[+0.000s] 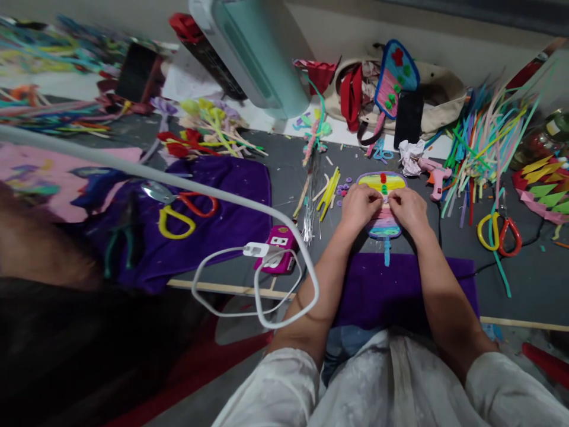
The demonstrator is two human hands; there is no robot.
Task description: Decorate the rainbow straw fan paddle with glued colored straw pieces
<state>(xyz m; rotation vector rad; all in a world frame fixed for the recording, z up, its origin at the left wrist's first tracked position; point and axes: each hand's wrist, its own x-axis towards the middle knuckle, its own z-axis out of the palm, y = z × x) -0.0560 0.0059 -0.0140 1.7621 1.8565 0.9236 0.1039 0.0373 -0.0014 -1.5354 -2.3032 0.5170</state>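
Note:
A flat, fan-shaped pipe-cleaner craft (383, 224) lies on the table, striped in yellow, pink and blue with a purple edge and a blue stem. My left hand (363, 204) rests over its left half, thumb and finger pinched at the middle. From the other side my right hand (408, 207) pinches at the same spot. A small purple coil (386, 200) shows between the fingertips, partly hidden by them. Above it on the craft sit a red coil (383, 178) and a green coil (384, 189). Loose purple coils (344, 188) lie beside my left hand.
A pink glue gun (437, 176) and scissors (499, 232) lie to the right, near many pipe cleaners (484, 139). Left are a pink power strip (276, 249), a white cable (306, 261) and more scissors (186, 213). Another person's arm (40, 243) reaches in.

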